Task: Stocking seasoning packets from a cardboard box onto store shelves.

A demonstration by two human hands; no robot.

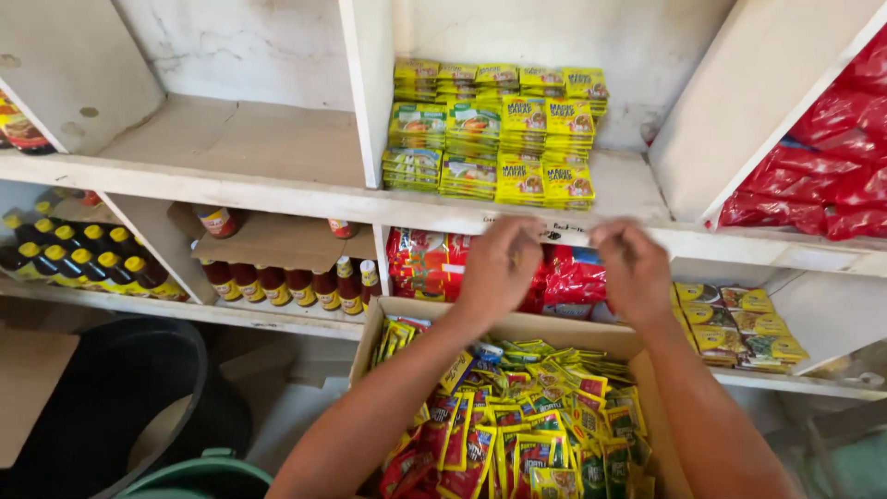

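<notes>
left hand: the left hand (pixel 499 268) is raised at the front edge of the middle shelf (pixel 305 199), fingers curled inward; seen from the back and blurred, so i cannot tell whether it pinches anything.
right hand: the right hand (pixel 636 270) is just beside it, a little apart, fingers bent the same way; whether it grips something is also not visible.
nearest things: both hands hover before the red packets (pixel 573 277) in the lower compartment, just under the stacked yellow-green sachets (pixel 499 139) on the shelf above.
box: an open cardboard box (pixel 517 325) sits below the forearms, heaped with loose sachets (pixel 517 434) in red, yellow and green, lying at all angles and overlapping.
how they will handle: these look like thin, flat foil or plastic pouches; likely very light, limp and glossy, so they may slide over one another and slip from a loose grip.
where to take hold: probably best pinched at a sealed edge, or squared into a small stack and clamped between thumb and fingers across the flat faces.
fragility: not brittle by the look of them, though a hard squeeze could crease or burst a seam.
elsewhere: dark bottles with yellow caps (pixel 69 259) stand at the lower left, brown sauce bottles (pixel 277 282) are in the next compartment, and red bags (pixel 832 166) fill the tilted shelf at right.
</notes>
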